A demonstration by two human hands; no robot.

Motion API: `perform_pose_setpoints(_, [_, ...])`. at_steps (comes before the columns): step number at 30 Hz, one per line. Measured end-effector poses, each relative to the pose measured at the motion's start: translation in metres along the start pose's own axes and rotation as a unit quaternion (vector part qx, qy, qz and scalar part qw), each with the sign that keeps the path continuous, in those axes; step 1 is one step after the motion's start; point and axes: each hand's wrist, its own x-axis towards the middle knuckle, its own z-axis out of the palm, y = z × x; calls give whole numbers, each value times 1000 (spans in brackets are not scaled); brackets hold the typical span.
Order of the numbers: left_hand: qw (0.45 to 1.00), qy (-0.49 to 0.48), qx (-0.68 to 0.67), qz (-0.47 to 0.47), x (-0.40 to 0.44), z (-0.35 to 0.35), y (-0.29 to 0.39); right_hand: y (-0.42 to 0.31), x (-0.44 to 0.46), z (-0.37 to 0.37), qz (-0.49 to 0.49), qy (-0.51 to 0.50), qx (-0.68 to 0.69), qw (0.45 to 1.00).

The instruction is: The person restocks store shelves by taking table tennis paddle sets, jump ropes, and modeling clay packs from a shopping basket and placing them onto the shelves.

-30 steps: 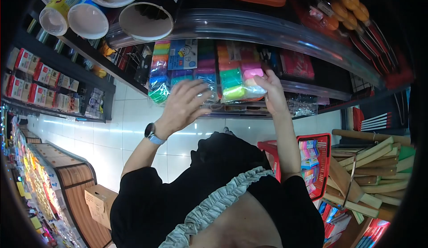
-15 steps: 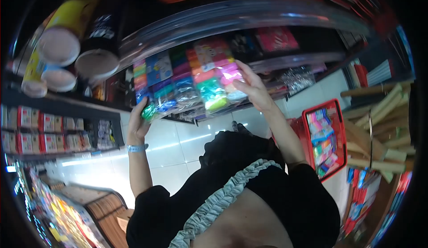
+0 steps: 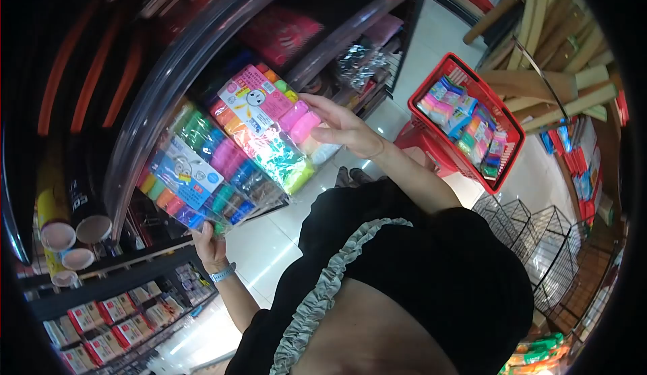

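Note:
Two clear plastic packs of what looks like coloured modelling clay are held side by side in front of the shelf. My left hand (image 3: 210,248) pinches the bottom corner of the pack with the blue label (image 3: 187,172), which shows green, purple and blue pieces. Wrapped round the right edge of the pack with the pink label (image 3: 259,98) is my right hand (image 3: 345,129), its thumb in front. That pack has pink, orange and yellow pieces, and its inner edge overlaps or touches the other pack.
To the right hangs or stands a red shopping basket (image 3: 513,156) with several colourful packs inside. The shelf edge (image 3: 158,81) curves close behind the held packs. Cardboard tubes (image 3: 93,230) are at left, wire baskets (image 3: 532,240) at lower right, and tiled floor (image 3: 266,240) below.
My view has rotated, and the basket now appears higher. The two packs look nearer and tilted, their labels clearer. Both hands keep their hold.

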Motion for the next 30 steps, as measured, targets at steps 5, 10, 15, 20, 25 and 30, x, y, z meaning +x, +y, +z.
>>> perform_pose_setpoints(5, [996,-41,32,-67,7,86,-37,-47,-76,-72,-48,58,0,997])
perform_pose_setpoints(10, [978,-123,72,-150,28,176,-76,-86,-159,-119,-65,183,19,981])
perform_pose_setpoints(15, [952,-186,104,-219,46,285,-132,-92,-243,-184,-115,346,23,931])
perform_pose_setpoints(20, [893,-274,142,-327,67,382,-204,-89,-333,-238,-152,478,29,865])
perform_pose_setpoints(25, [817,-336,146,-444,64,460,-280,-91,-403,-280,-163,575,65,799])
perform_pose_setpoints(30, [773,-364,166,-493,53,512,-348,-69,-468,-332,-34,652,-48,756])
